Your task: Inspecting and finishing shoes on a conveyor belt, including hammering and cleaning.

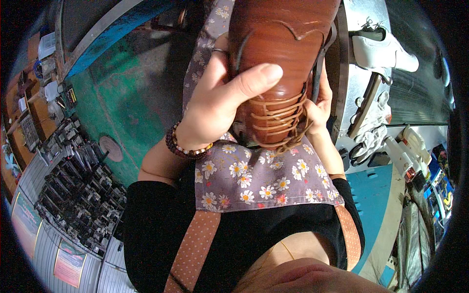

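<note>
A glossy brown leather lace-up shoe point(278, 44) is held close in front of me, its tan laces tied near my chest. My left hand point(220, 100) grips its left side, thumb laid across the top of the leather; a beaded bracelet point(185, 146) circles that wrist. My right hand point(318, 105) holds the shoe's right side by the laces, mostly hidden behind it. Below the shoe hangs my grey flowered apron point(259, 180) with orange dotted straps.
A green floor point(122, 107) lies at left, with a rack of dark metal parts point(78, 190) beside it. At right stands a metal machine point(361, 93) with a white shoe last point(383, 51) on top and a blue surface point(373, 195) below.
</note>
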A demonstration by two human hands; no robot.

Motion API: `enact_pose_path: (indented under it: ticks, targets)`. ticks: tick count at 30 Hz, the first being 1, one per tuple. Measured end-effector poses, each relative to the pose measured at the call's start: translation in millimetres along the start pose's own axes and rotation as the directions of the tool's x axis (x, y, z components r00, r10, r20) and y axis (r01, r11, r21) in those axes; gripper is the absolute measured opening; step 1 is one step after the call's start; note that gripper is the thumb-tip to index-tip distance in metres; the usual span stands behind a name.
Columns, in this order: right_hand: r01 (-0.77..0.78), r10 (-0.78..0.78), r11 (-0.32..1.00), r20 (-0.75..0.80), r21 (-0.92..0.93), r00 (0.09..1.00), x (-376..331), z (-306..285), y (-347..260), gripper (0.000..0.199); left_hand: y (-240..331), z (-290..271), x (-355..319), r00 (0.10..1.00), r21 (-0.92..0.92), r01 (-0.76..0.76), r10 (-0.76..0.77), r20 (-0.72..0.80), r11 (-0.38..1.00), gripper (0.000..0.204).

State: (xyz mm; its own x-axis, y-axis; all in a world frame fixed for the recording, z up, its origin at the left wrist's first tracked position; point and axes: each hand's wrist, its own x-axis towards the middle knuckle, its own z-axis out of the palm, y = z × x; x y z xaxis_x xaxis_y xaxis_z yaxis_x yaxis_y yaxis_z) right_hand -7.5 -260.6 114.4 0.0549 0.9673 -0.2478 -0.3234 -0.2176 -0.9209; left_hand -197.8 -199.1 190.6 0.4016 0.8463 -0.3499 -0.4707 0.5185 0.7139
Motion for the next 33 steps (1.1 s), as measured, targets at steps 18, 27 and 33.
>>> enact_pose_path:
  ticks: [18, 27, 33]
  targets:
    - [-0.136, 0.144, 0.986, -0.085, 0.097, 0.986, -3, -4, 19, 0.08, -10, 3, -1, 0.979, 0.256, -0.155, 0.112, 0.173, 0.954, 0.072]
    - [-0.115, 0.115, 0.993, -0.061, 0.004, 0.992, -3, -3, 16, 0.077, -12, 2, -3, 0.982, 0.284, -0.146, 0.104, 0.159, 0.948, 0.074]
    - [-0.11, 0.12, 0.981, -0.056, 0.157, 0.991, -5, 3, 10, 0.076, -11, 4, -3, 0.981, 0.283, -0.146, 0.101, 0.167, 0.948, 0.075]
